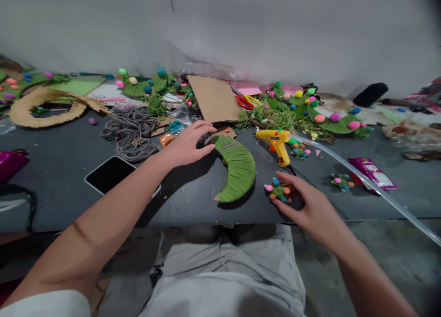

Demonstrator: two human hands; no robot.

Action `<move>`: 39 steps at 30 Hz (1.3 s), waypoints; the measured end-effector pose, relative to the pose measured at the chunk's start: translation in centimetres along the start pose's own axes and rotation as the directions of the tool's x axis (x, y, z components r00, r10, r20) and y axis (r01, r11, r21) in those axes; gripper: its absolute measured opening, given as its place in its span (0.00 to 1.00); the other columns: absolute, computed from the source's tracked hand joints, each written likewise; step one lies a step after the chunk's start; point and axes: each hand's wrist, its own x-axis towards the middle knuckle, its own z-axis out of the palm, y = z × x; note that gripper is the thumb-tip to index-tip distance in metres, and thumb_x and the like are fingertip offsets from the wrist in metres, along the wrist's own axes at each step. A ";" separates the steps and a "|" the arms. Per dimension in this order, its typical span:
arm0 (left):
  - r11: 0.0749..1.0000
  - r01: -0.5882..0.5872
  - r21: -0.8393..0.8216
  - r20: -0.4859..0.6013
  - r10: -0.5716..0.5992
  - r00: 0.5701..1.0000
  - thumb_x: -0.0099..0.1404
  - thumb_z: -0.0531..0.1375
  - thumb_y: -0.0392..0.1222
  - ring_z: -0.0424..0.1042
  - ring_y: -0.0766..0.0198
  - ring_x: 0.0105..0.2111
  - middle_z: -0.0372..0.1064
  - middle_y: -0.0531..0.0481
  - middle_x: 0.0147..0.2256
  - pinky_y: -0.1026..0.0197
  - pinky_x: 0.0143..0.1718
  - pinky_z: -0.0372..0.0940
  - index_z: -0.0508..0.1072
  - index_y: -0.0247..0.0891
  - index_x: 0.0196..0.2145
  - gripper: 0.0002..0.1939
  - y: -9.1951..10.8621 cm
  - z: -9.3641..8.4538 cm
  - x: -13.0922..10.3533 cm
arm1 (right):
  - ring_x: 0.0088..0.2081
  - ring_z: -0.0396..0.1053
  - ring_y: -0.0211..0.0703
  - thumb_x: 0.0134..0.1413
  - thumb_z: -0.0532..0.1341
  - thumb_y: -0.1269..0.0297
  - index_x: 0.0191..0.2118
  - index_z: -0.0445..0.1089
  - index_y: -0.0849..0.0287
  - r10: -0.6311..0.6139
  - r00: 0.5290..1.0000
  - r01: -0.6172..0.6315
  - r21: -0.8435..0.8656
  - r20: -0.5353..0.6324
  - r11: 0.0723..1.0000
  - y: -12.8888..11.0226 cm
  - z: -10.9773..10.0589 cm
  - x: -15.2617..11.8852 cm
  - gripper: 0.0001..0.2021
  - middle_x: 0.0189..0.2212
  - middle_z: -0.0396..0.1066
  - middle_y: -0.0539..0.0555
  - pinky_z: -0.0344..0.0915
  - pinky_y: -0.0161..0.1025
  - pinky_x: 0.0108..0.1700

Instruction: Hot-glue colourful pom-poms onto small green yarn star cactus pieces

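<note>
A crescent wrapped in green yarn (241, 170) lies on the dark table in front of me. My left hand (189, 143) is at its upper tip, thumb and fingers apart; whether they touch the tip is hard to see. Between the thumb and fingers of my right hand (305, 204) is a small green star with colored pom-poms (278, 190), just right of the crescent. Beyond this hand stands a yellow glue gun (279, 144), its orange light showing. A clear glue stick (361, 177) runs out from its back toward the right edge.
Similar pom-pom stars (341, 182) lie to the right, near a purple packet (374, 173). A phone (110, 177) and grey cord (131, 131) are on the left. Along the wall lie a cardboard sheet (215, 99), red-handled scissors (244, 102), pom-pom crescents (332, 121) and a tan ring (20, 112).
</note>
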 end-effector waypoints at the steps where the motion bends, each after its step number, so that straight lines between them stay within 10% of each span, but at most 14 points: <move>1: 1.000 0.001 -0.002 0.002 -0.001 1.000 0.69 0.60 0.49 0.66 0.48 0.64 0.64 0.37 0.64 0.44 0.67 0.61 0.70 0.37 0.60 0.24 0.0 0.0 0.0 | 0.45 0.77 0.47 0.62 0.63 0.60 0.64 0.65 0.56 -0.019 1.000 0.019 -0.032 0.003 0.999 0.0 -0.1 0.1 0.25 0.53 0.76 0.60 0.76 0.44 0.45; 15: 1.000 0.000 0.004 0.005 0.000 1.000 0.70 0.60 0.48 0.65 0.50 0.65 0.63 0.38 0.64 0.46 0.67 0.60 0.70 0.37 0.60 0.23 -0.1 -0.1 -0.1 | 0.59 0.71 0.50 0.65 0.58 0.67 0.68 0.57 0.55 -0.185 0.972 0.203 -0.128 0.142 0.971 -2.3 -0.7 1.2 0.27 0.60 0.69 0.61 0.73 0.50 0.59; 24: 1.000 -0.009 0.012 -0.009 0.009 1.000 0.70 0.60 0.47 0.66 0.50 0.63 0.65 0.38 0.62 0.46 0.67 0.61 0.70 0.37 0.60 0.23 0.0 0.0 -0.1 | 0.66 0.66 0.52 0.61 0.67 0.51 0.68 0.59 0.47 -0.186 0.941 0.192 0.007 0.283 0.981 -0.4 -2.0 1.3 0.33 0.66 0.63 0.59 0.68 0.53 0.64; 39: 1.000 -0.003 0.000 0.005 0.003 1.000 0.70 0.60 0.47 0.65 0.50 0.64 0.63 0.37 0.63 0.46 0.67 0.60 0.70 0.36 0.60 0.24 0.3 -0.2 -0.1 | 0.62 0.67 0.54 0.62 0.66 0.52 0.67 0.61 0.50 -0.281 0.914 0.295 -0.004 0.292 0.955 -1.3 -0.7 2.1 0.30 0.61 0.68 0.59 0.66 0.54 0.63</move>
